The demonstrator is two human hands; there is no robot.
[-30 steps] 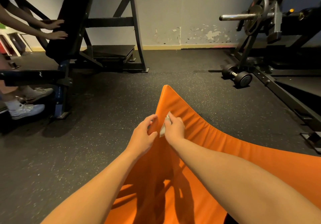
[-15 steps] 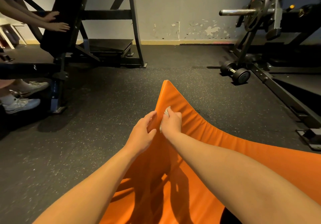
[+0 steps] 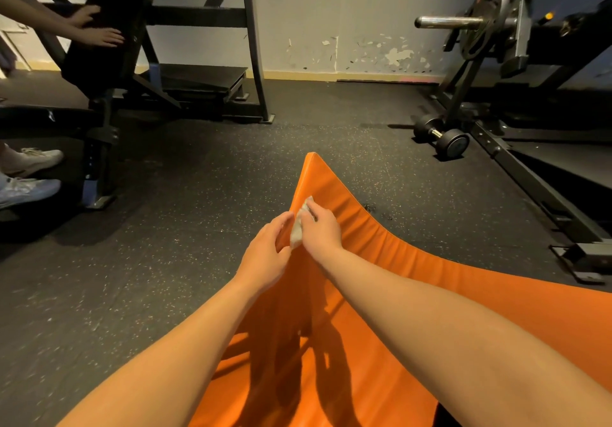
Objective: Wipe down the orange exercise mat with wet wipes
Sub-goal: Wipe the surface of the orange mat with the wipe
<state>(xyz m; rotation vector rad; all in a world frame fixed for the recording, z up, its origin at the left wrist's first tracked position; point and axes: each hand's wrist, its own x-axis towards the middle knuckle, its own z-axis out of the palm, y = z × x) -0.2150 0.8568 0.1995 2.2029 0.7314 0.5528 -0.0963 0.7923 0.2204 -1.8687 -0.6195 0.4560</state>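
Observation:
The orange exercise mat [image 3: 414,271] lies on the dark rubber floor, and its far corner is lifted up toward me. My left hand [image 3: 266,254] grips the mat's raised left edge, thumb on one side and fingers on the other. My right hand [image 3: 319,227] holds a crumpled white wet wipe [image 3: 298,226] and presses it against the mat just below the lifted corner. Most of the wipe is hidden under my fingers.
A black weight bench [image 3: 109,62] stands at the left, with another person's hands [image 3: 99,34] on its pad and their white shoes [image 3: 29,174] beside it. A dumbbell [image 3: 443,136] and a plate-loaded machine [image 3: 516,45] stand at the right.
My right hand with the wipe has slid a little farther up the mat toward the corner. My left hand keeps its grip on the edge. The view has tilted slightly.

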